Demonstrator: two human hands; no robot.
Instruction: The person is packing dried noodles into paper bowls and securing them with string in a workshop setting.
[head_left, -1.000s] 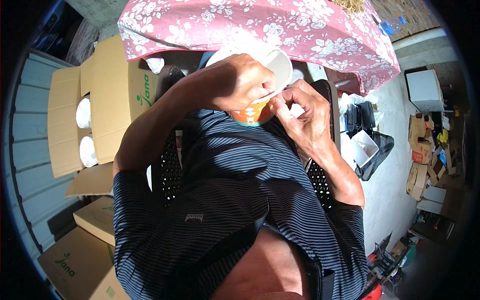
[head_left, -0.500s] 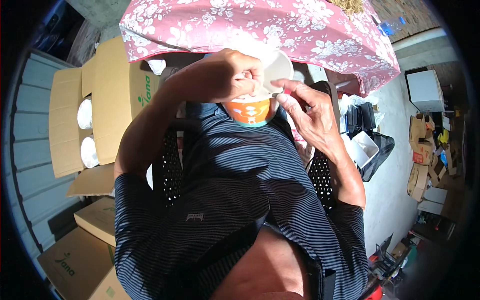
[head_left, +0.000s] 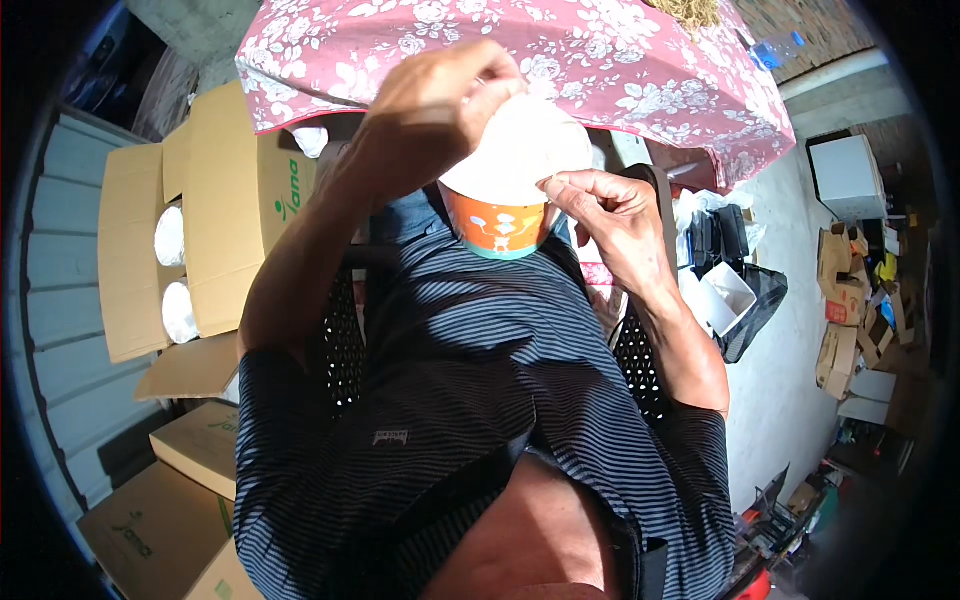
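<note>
An orange paper tub (head_left: 500,225) with a white inside and a teal base sits on my lap, its mouth bright with sunlight. My left hand (head_left: 440,100) is raised over the tub's far left rim, slightly blurred. Its thumb and forefinger come together in a pinch; glare hides whatever is between them. At the tub's right rim, my right hand (head_left: 615,210) pinches with thumb and forefinger. What those fingertips hold is too small to make out. The glare washes out the tub's contents.
A table with a pink floral cloth (head_left: 640,60) stands ahead, with dry straw (head_left: 690,12) on it. To the left is an opened cardboard box (head_left: 220,190) with white round items, above closed cartons (head_left: 150,520). Bags and a white container (head_left: 728,298) lie on the right floor.
My left hand has risen out of the tub's mouth and moved up and away, toward the table. My right hand's fingers have closed together at the rim.
</note>
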